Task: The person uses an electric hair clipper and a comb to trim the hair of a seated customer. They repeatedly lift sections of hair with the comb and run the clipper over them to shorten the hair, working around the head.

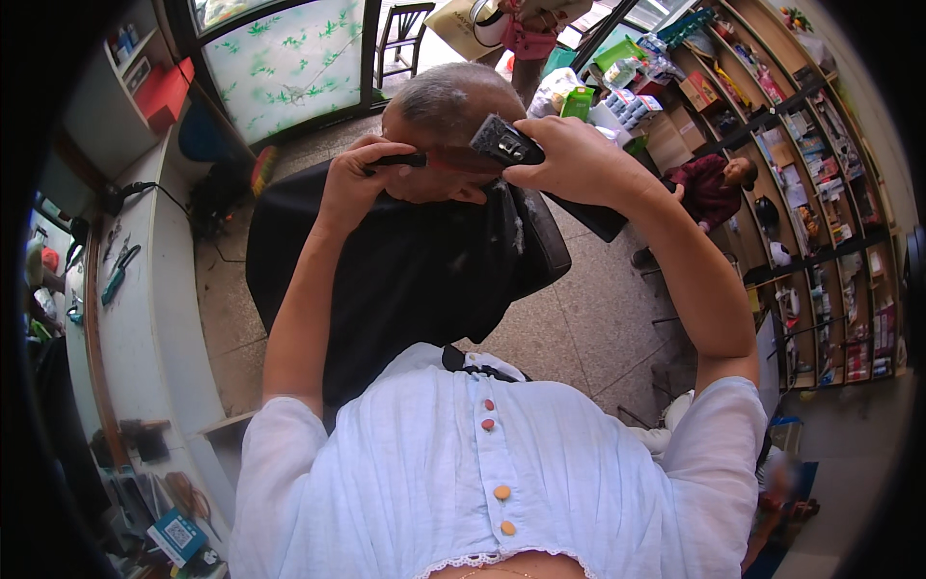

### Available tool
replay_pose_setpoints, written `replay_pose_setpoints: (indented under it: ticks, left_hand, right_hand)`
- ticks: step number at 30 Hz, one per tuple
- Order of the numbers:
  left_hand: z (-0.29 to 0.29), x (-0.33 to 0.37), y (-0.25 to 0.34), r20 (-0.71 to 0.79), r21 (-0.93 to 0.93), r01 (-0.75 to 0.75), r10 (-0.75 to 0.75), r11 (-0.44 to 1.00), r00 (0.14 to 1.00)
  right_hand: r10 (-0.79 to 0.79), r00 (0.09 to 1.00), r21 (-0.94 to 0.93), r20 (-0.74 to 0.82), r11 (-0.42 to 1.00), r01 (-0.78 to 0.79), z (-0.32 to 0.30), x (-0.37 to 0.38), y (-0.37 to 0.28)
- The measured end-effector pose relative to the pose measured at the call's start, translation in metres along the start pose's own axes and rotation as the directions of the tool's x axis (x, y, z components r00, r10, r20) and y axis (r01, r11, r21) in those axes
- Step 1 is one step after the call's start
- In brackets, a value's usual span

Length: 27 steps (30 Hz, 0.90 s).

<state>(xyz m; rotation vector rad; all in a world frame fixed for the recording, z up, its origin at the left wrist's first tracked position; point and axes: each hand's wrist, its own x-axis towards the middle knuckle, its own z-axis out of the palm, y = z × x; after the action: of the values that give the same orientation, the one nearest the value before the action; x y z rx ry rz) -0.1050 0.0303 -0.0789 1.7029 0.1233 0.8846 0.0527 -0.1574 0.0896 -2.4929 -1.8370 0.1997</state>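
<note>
A seated person with short grey hair (pixel 446 96) is draped in a black cape (pixel 405 261) in front of me. My left hand (pixel 357 179) is closed on the dark handle of a comb (pixel 453 160), whose reddish body lies along the side of the head above the ear. Hair clippers (pixel 508 143) are gripped in my right hand (pixel 579 159), their head over the comb's right end and dotted with grey clippings. Loose grey hair clings to the cape near the neck. Whether the clipper blade touches the comb I cannot tell.
A white counter (pixel 145 280) with a teal-handled tool (pixel 120 273) runs along the left below a mirror. Packed shelves (pixel 820 193) line the right, where another person (pixel 714 188) in dark red sits. Beyond the head are a wooden chair (pixel 403 39) and a person with a pink bag (pixel 529 39).
</note>
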Motion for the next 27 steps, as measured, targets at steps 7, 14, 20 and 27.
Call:
replay_pose_setpoints:
  ticks: [7,14,20,27]
  left_hand:
    - [0.000,0.011,0.000,-0.101,-0.025,-0.010,0.008,1.000,0.995]
    - [0.002,0.022,0.006,-0.148,0.087,-0.088,0.100,0.992,0.984]
    - [0.000,0.022,0.011,-0.152,0.163,-0.085,0.111,0.983,0.982]
    - [-0.003,0.015,0.016,0.042,0.048,-0.005,0.003,0.999,0.999]
  right_hand:
    - [0.015,0.996,0.055,0.087,0.998,-0.020,-0.021,0.000,0.018]
    - [-0.039,0.988,0.043,0.148,0.999,0.033,-0.026,0.018,0.011]
    - [-0.215,0.976,-0.032,-0.019,0.976,0.214,-0.021,0.037,-0.007]
    - [-0.147,0.989,-0.062,-0.022,0.987,0.145,-0.030,0.033,-0.001]
